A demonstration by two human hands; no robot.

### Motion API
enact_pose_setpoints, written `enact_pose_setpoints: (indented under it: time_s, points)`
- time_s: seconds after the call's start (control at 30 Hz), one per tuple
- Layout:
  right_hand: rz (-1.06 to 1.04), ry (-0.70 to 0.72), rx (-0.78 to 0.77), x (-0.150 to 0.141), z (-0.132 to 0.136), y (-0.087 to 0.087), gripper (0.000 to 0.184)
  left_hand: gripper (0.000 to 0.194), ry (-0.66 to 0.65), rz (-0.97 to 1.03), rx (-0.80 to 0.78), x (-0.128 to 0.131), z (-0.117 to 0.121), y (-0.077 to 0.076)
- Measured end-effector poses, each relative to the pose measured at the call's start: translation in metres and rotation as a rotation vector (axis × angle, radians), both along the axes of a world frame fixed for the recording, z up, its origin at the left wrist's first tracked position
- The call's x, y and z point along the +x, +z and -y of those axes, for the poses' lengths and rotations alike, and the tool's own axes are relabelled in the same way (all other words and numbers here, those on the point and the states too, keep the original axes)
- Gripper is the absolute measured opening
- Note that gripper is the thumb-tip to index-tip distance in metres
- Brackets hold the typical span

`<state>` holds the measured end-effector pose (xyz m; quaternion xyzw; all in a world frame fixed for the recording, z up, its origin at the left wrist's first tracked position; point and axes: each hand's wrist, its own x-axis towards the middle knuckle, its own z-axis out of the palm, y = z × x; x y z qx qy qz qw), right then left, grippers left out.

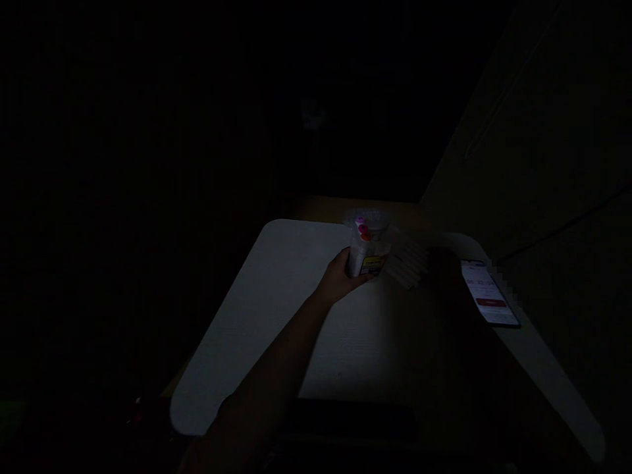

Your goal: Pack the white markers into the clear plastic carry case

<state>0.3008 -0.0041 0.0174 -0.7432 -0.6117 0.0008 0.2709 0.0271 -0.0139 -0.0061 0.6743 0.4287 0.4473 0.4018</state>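
My left hand [342, 276] is wrapped round a clear plastic container [376, 249] with a yellow-and-black label. Inside it, pens or markers with purple, pink and orange ends [364, 230] stand upright at the left side. Just right of the container is a group of pale, slim stick-like items [405, 260], probably pens, lying side by side and slanted. My right hand [443, 266] is at their right end, deep in shadow. Its fingers cannot be made out, nor whether it grips the pale items.
The room is very dark. A white table [247, 309] with rounded corners lies below my hands. A phone [486, 293] with a lit screen and a red button rests near its right edge. A wall with a thin cable [563, 230] runs along the right.
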Motion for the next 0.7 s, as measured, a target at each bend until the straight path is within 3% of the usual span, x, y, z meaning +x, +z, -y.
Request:
enact_pose_setpoints:
  time_s: [0.3, 0.47, 0.6, 0.67, 0.7]
  points:
    - [-0.124, 0.069, 0.229, -0.028, 0.017, 0.025, 0.033, 0.065, -0.037, 0.046, -0.013, -0.002, -0.005, -0.009]
    - [-0.206, 0.119, 0.323, -0.033, 0.020, 0.040, 0.032, 0.073, -0.066, 0.106, -0.012, -0.002, -0.006, -0.015]
    - [-0.275, 0.213, 0.385, -0.049, 0.020, 0.072, 0.031, 0.073, -0.105, 0.155, -0.030, -0.003, -0.007, -0.016]
    - [-0.360, 0.357, 0.486, -0.063, 0.025, 0.095, 0.033, 0.072, -0.096, 0.139, -0.032, -0.003, -0.007, -0.015]
    - [-0.357, 0.426, 0.451, -0.071, 0.028, 0.106, 0.032, 0.071, -0.088, 0.131, -0.033, -0.003, -0.007, -0.015]
